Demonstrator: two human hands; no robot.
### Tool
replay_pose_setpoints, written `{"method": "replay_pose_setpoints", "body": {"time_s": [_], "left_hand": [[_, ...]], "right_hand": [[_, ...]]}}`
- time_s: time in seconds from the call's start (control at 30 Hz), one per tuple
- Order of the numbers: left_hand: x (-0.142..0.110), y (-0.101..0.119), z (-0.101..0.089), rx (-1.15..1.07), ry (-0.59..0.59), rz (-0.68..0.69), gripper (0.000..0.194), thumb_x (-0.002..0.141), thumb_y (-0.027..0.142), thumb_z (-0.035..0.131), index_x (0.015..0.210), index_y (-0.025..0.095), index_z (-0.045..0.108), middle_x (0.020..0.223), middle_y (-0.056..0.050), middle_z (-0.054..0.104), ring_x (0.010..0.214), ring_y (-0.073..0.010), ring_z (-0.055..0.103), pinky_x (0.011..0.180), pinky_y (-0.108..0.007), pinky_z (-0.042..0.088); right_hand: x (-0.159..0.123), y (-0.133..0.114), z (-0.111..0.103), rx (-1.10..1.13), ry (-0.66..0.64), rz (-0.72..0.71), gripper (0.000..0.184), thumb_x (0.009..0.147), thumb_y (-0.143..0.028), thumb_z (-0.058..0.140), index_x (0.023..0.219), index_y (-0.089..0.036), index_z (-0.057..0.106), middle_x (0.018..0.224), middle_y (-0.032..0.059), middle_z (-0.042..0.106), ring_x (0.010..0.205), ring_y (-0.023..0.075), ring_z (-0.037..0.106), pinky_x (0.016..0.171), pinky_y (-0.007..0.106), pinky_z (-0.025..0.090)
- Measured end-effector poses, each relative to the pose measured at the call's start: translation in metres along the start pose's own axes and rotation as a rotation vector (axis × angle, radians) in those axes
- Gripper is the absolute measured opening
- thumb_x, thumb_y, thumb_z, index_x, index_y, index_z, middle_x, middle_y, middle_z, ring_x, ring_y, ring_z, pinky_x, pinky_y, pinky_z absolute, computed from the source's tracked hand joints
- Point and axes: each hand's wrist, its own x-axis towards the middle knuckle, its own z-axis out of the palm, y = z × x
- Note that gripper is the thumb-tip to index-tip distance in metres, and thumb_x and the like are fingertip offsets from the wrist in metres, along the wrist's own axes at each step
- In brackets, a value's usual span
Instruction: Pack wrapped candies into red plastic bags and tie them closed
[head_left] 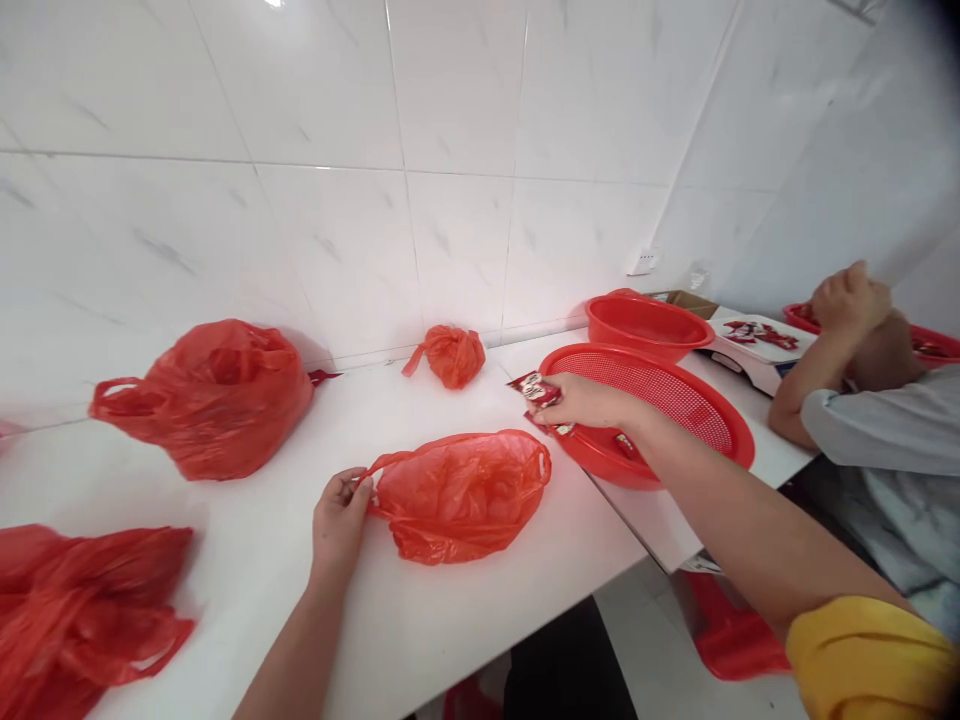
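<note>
My left hand (343, 515) pinches one handle of a red plastic bag (465, 500), which lies with its mouth spread wide on the white table. Several small wrapped packets are in the grip of my right hand (574, 400), dark red with pale print; the packets (541, 391) stick out past my fingertips. That hand hovers over the left rim of a red colander basket (716, 400), just right of the bag. Inside the basket, another small red packet (625, 444) shows below my wrist.
Red bags, one full (232, 400), one small and knotted (454, 357) and one crumpled (97, 610), sit on the table. A red basin (645, 325) stands behind the colander. Farther right are a scale (761, 340) bearing packets and a seated person (885, 400) in a grey sleeve.
</note>
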Motion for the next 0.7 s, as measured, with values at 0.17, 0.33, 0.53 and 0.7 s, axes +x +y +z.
{"method": "replay_pose_setpoints", "body": {"time_s": [0.17,0.33,0.53,0.7], "left_hand": [[-0.002,0.0,-0.001,-0.026,0.007,-0.008,0.04,0.075,0.048,0.059,0.102,0.017,0.058,0.068,0.001,0.055,0.067,-0.0162,0.058,0.065,-0.027,0.046],[-0.003,0.003,-0.002,-0.034,-0.011,-0.023,0.043,0.074,0.049,0.06,0.103,0.017,0.058,0.074,-0.002,0.061,0.069,-0.0183,0.06,0.066,-0.029,0.048],[0.002,0.004,-0.002,0.016,-0.01,-0.096,0.041,0.072,0.05,0.061,0.102,0.022,0.059,0.083,-0.002,0.067,0.077,-0.0197,0.062,0.07,-0.029,0.048],[0.006,0.001,-0.003,0.123,-0.032,-0.088,0.042,0.071,0.053,0.059,0.101,0.023,0.061,0.087,-0.001,0.07,0.081,-0.0219,0.065,0.071,-0.03,0.049]], "right_hand": [[0.035,-0.022,0.064,-0.199,-0.21,-0.146,0.025,0.069,-0.022,0.06,0.094,-0.021,0.062,0.078,-0.0019,0.065,0.065,0.0137,0.059,0.056,0.021,0.041],[0.032,-0.025,0.057,-0.262,-0.122,-0.171,0.062,0.064,-0.04,0.072,0.123,-0.032,0.053,0.113,0.0014,0.062,0.086,0.0167,0.061,0.066,0.023,0.044],[-0.012,0.026,-0.023,-0.454,0.221,0.208,0.036,0.084,-0.042,0.053,0.117,-0.029,0.055,0.11,0.001,0.063,0.094,0.017,0.059,0.078,0.027,0.043],[-0.05,0.094,-0.042,-0.541,0.067,0.558,0.053,0.045,-0.023,0.082,0.096,-0.021,0.067,0.072,0.0001,0.065,0.061,0.0193,0.061,0.059,0.029,0.045]]}}
